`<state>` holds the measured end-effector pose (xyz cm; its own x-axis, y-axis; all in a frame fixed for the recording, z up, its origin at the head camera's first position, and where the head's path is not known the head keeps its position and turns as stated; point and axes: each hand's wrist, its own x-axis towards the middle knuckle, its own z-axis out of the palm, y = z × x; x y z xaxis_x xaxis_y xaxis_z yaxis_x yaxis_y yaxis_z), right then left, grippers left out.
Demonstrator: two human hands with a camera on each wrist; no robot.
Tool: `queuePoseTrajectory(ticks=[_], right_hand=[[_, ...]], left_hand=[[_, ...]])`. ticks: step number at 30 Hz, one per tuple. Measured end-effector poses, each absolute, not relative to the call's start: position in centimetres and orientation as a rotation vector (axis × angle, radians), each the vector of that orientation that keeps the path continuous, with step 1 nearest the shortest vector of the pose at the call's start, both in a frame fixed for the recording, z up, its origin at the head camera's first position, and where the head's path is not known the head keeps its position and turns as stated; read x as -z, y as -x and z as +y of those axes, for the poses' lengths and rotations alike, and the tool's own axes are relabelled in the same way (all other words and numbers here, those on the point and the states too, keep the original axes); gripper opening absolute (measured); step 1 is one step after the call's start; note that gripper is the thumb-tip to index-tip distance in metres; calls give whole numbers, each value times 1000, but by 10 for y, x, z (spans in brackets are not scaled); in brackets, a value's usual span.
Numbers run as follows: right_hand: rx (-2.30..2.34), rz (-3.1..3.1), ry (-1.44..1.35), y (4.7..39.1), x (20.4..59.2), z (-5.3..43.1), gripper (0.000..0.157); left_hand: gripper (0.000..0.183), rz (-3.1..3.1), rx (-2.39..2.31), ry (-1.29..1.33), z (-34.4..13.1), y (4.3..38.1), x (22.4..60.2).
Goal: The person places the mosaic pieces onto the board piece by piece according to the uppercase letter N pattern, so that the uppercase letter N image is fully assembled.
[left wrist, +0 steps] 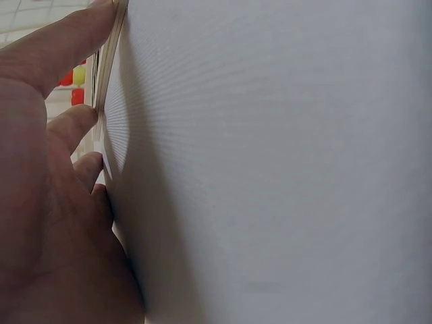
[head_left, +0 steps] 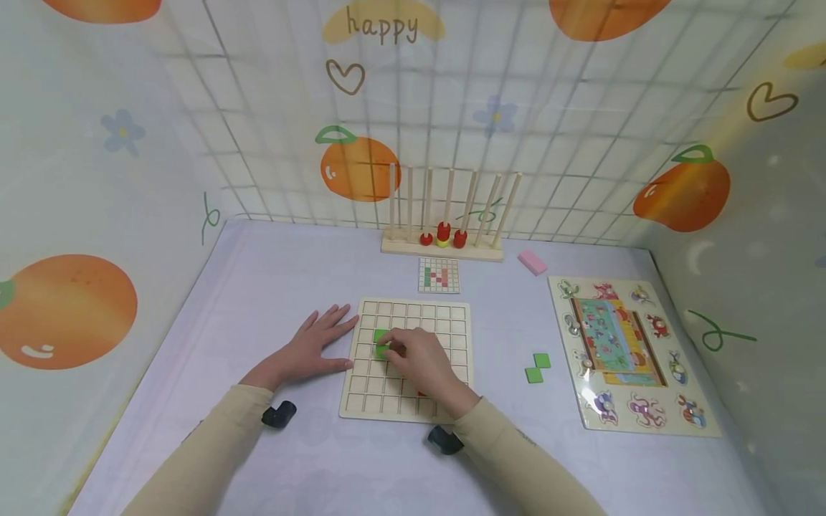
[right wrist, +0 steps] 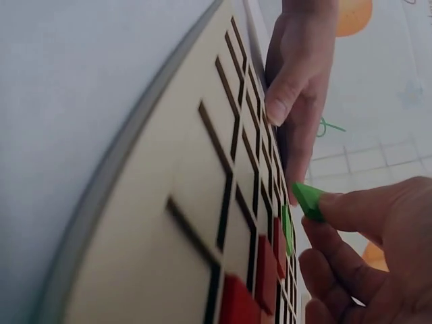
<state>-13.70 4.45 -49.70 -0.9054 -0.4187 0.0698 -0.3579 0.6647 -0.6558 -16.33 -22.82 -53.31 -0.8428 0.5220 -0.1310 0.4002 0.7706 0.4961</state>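
A square wooden grid board point(head_left: 406, 408) lies on the table. My right hand point(head_left: 422, 362) is over it, pinching a green square tile point(right wrist: 309, 200) between thumb and finger; in the right wrist view this tile is tilted above the board. Another green tile point(right wrist: 287, 229) sits on the grid close by. Several red tiles point(right wrist: 266, 275) also sit on the grid, mostly hidden by my right hand in the head view. My left hand point(head_left: 306, 350) lies on the table with fingers spread, thumb and fingertips at the board's left edge.
Two loose green tiles point(head_left: 534, 375) lie right of the board. Behind it are a small pattern card point(head_left: 439, 287) and a wooden peg rack point(head_left: 393, 249) with red and yellow beads. A pink block point(head_left: 532, 262) and a sea-animal puzzle board point(head_left: 606, 419) lie at the right.
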Motion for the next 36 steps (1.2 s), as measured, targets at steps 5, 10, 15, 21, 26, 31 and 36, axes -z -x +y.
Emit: queuePoseTrajectory(ticks=[5, 10, 15, 21, 26, 31, 36], right_hand=[[979, 2832, 679, 140, 500, 35, 16], [870, 2886, 694, 142, 506, 31, 14], [820, 2931, 701, 141, 505, 31, 15], [805, 2962, 706, 141, 504, 32, 15], [790, 2965, 693, 143, 506, 34, 15], [797, 2947, 668, 144, 503, 36, 16], [805, 2937, 668, 143, 503, 36, 16]], left_hand=[[90, 2702, -693, -726, -229, 163, 534], [90, 2700, -690, -728, -229, 164, 534], [90, 2703, -683, -719, -228, 163, 532], [90, 2704, -701, -732, -227, 162, 530], [90, 2704, -703, -735, -227, 162, 530], [90, 2698, -691, -724, -228, 163, 532], [90, 2706, -676, -721, -227, 163, 531]])
